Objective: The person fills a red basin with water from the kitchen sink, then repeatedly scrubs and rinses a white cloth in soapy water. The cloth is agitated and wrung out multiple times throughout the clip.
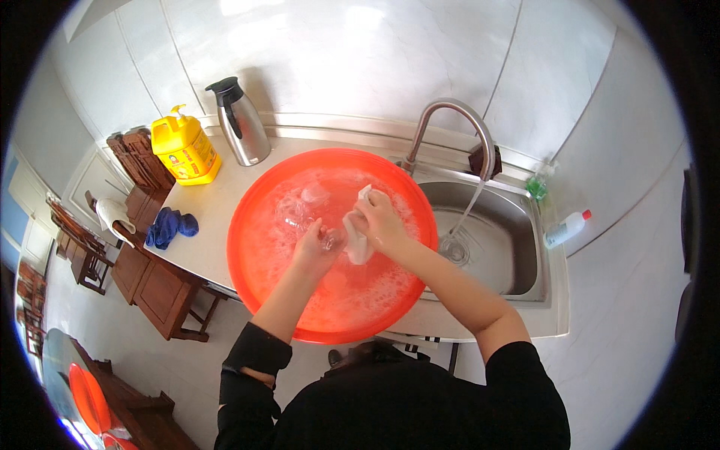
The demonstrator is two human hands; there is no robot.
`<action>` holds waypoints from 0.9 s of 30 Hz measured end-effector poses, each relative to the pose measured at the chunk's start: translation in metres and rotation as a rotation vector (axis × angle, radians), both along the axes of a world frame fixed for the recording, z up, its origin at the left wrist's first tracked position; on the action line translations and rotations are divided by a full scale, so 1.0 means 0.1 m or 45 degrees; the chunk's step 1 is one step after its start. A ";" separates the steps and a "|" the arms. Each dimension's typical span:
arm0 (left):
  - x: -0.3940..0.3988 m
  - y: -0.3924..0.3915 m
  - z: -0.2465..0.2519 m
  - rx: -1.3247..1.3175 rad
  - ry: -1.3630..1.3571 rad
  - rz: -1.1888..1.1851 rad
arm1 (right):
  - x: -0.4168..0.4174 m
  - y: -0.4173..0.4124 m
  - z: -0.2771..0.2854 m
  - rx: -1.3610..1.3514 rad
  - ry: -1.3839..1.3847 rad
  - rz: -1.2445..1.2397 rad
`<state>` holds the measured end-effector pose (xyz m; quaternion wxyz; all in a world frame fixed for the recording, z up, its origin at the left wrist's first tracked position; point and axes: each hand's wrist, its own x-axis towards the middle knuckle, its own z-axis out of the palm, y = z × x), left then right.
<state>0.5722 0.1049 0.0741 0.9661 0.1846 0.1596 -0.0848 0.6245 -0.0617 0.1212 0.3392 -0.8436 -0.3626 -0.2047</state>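
Observation:
A large round orange-red plastic basin (pixel 332 333) of soapy water sits on the counter, beside and slightly over the sink. Above the water, my left hand (pixel 316 247) is closed around a small clear glass (pixel 333 241). My right hand (pixel 378 220), just to its right, grips a wet white cloth (pixel 357 247) that hangs down towards the suds. Another clear rounded item (pixel 315 194) lies in the foam at the back of the basin; its kind cannot be told. Water runs from the curved metal faucet (pixel 455 106) into the stainless steel sink (pixel 509 247).
Behind the basin's left side stand a steel thermos jug (pixel 244 126) and a yellow pump jug (pixel 188 152). A blue cloth (pixel 166 228) lies at the counter's left end. A white bottle with a red cap (pixel 567 229) and a green bottle (pixel 537 187) are right of the sink.

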 end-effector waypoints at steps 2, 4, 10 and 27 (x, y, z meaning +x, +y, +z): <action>-0.12 -0.10 0.27 0.376 0.027 -0.036 | -0.09 -0.08 0.07 -0.140 -0.176 -0.106; -0.20 -0.28 0.49 0.731 -0.019 -0.058 | -0.09 -0.09 -0.08 -0.161 -0.150 0.004; -0.28 -0.65 0.58 1.497 -0.365 -0.342 | -0.41 -0.10 0.18 0.615 1.101 0.358; -0.70 0.09 0.25 3.350 -0.411 -0.603 | 0.12 -3.09 -1.08 0.601 1.569 -0.756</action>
